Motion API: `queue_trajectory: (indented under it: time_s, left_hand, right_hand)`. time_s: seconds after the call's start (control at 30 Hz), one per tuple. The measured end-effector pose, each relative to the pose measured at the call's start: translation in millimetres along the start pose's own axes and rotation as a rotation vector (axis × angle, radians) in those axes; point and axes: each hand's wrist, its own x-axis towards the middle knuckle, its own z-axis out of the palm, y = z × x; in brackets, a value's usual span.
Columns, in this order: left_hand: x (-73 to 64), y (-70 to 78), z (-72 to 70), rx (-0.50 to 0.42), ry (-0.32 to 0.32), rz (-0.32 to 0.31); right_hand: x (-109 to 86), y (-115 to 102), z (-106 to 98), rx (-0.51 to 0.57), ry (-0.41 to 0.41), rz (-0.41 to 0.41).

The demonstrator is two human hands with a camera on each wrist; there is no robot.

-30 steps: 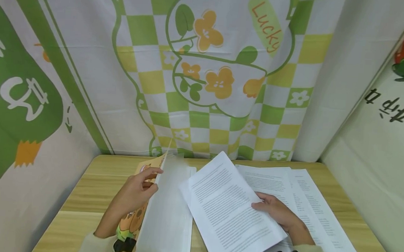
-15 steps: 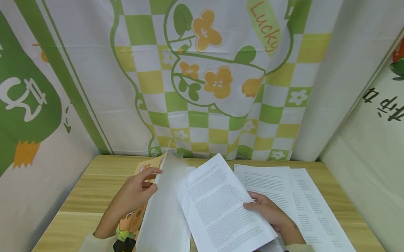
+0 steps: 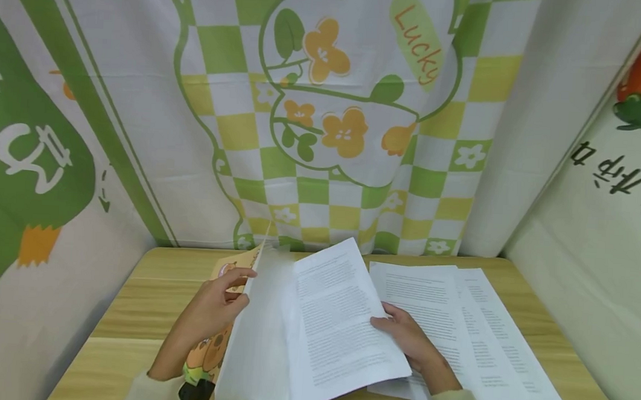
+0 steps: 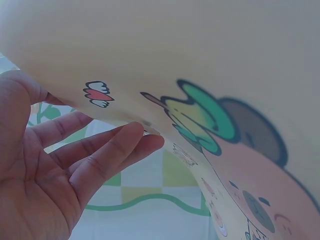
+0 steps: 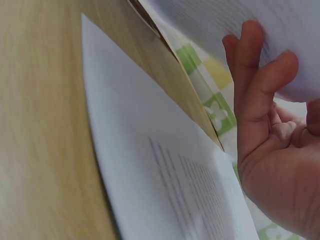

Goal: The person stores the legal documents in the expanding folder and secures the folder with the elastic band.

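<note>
A folder with a cartoon-printed orange cover (image 3: 213,354) stands partly lifted on the left of the table, its pale translucent inside (image 3: 259,336) facing right. My left hand (image 3: 214,306) pinches the cover's raised edge between thumb and fingers; the left wrist view shows the cover (image 4: 240,60) arching above the fingertips. Printed sheets (image 3: 336,321) are held by their right edge in my right hand (image 3: 413,344), thumb on top and fingers underneath. Their left side overlaps the folder's inside. Up close in the right wrist view, curled fingers (image 5: 252,75) lie against the sheets' underside.
More printed sheets (image 3: 483,353) lie fanned out at the right of the wooden table (image 3: 555,339), beneath my right forearm. Patterned cloth (image 3: 320,200) hangs along the table's back edge, with cloth walls on both sides.
The right hand has brought its printed sheets leftward, further over the folder's inside. The left hand keeps the cover raised in about the same place.
</note>
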Motion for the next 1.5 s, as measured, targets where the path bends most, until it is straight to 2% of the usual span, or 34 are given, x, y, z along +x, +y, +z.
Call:
queue_trajectory:
  time_s: [0.27, 0.47, 0.67, 0.8, 0.9, 1.07, 1.23, 1.37, 1.5]
  left_hand:
    - [-0.3, 1.3, 1.1, -0.003, 0.008, -0.005]
    - [0.5, 1.2, 1.6, 0.012, 0.011, 0.017]
    - [1.9, 0.3, 1.3, 0.027, 0.025, 0.026]
    - [2.5, 0.7, 1.0, 0.025, 0.023, 0.016]
    - [2.3, 1.0, 0.8, 0.022, 0.022, 0.004]
    - [0.9, 0.5, 1.1, 0.002, 0.018, -0.024]
    - [-0.2, 0.1, 1.7, 0.001, 0.016, -0.05]
    - [0.8, 0.5, 2.2, 0.006, 0.015, -0.025]
    - [0.8, 0.9, 2.6, 0.011, 0.019, -0.008]
  right_hand:
    - [10.4, 4, 15, 0.027, 0.04, -0.006]
    - [15.2, 10, 26, 0.026, 0.07, -0.012]
    - [16.6, 13, 39, -0.028, 0.144, -0.007]
    - [16.2, 14, 48, -0.118, 0.209, -0.018]
    - [16.2, 13, 57, -0.149, 0.188, -0.045]
    - [15.9, 11, 67, -0.127, 0.068, -0.091]
    - [15.9, 11, 69, -0.111, -0.026, -0.089]
    - [15.6, 11, 67, -0.134, -0.034, -0.079]
    - [14.1, 11, 65, -0.211, 0.009, -0.057]
